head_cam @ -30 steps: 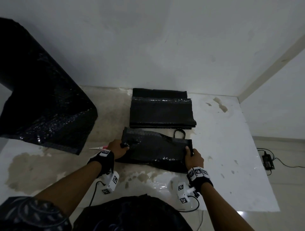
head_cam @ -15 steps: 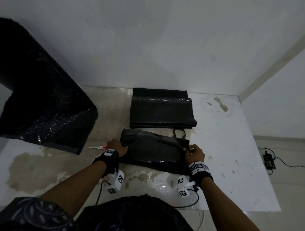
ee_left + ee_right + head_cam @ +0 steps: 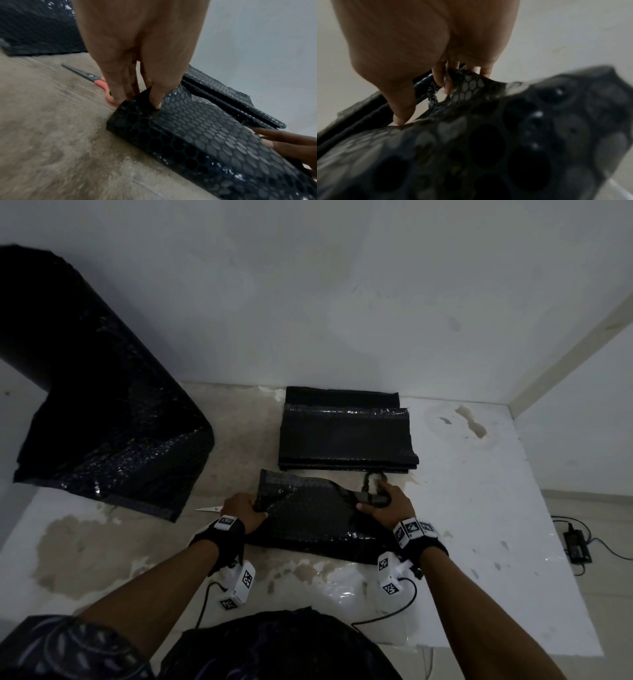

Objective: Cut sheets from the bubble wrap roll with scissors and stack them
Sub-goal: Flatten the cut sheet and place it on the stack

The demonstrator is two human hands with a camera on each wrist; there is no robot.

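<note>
Black wrist straps [image 3: 222, 542], white tagged camera modules [image 3: 239, 585].

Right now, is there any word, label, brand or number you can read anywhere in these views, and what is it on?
No readable text in any view.
The wrist bands on the left hand and right hand and the white wrist cameras carry black-and-white square marker patterns, not letters or digits.
The bubble wrap sheet, the stack, the roll and the scissors show no print.

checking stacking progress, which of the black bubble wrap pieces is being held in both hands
The loose black bubble wrap sheet nearest the person, gripped at each end by left hand and right hand.
</note>
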